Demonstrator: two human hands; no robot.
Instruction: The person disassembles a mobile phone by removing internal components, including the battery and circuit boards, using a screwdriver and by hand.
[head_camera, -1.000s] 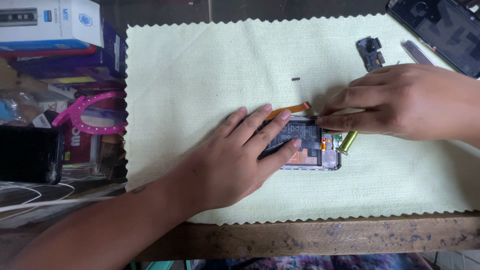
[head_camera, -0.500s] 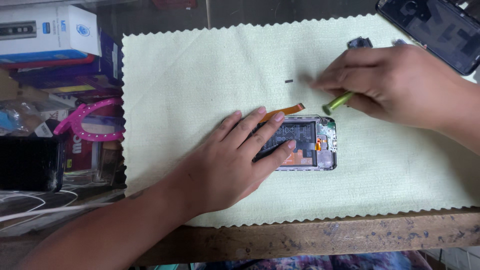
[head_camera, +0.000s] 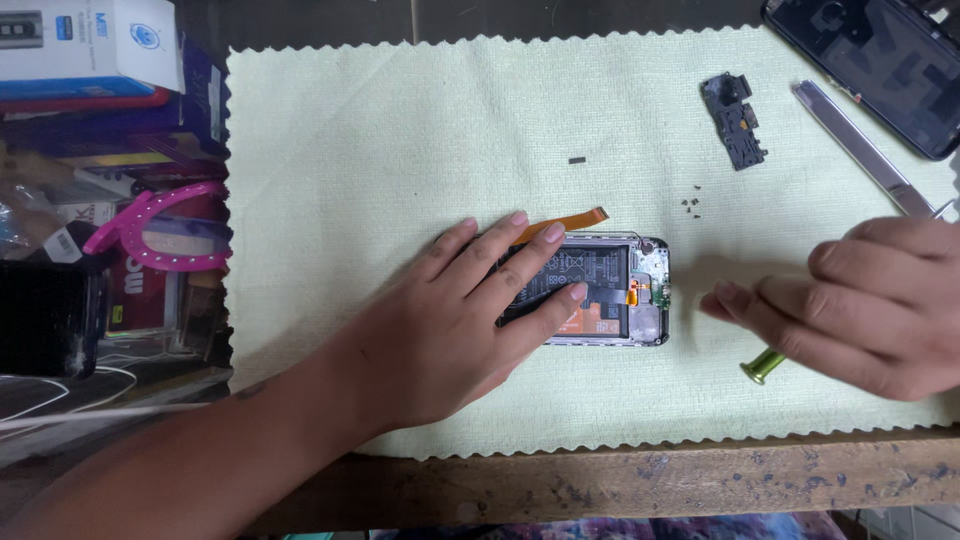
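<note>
Here, in the head view, the left hand (head_camera: 455, 320) lies flat, fingers spread and released, pressing down on the opened phone (head_camera: 600, 290), which rests with its back cover off near the middle of the pale green cloth (head_camera: 400, 130); the palm covers the phone's left part, seemingly to keep the body from sliding on the soft fabric, while the battery and small boards at the right end stay exposed; an orange flex cable (head_camera: 570, 220) sticks out from the phone's top edge, just beside the fingertips; the right hand (head_camera: 860, 300) hovers to the right of the phone, apart from it, fingers loosely curled and blurred, and a green-tipped screwdriver (head_camera: 765, 366) shows under it, though whether the fingers actually grip the tool cannot be told; a few tiny screws (head_camera: 690, 206) lie together above the phone's right end, probably grouped so they are not lost; a small black component board (head_camera: 738, 120) sits further up, with metal tweezers (head_camera: 860, 148) and a dark phone back cover (head_camera: 870, 60) at the upper right corner; boxes (head_camera: 90, 45) and a pink band (head_camera: 155, 230) crowd the bench left of the cloth; the wooden table edge (head_camera: 650, 480) runs below.
</note>
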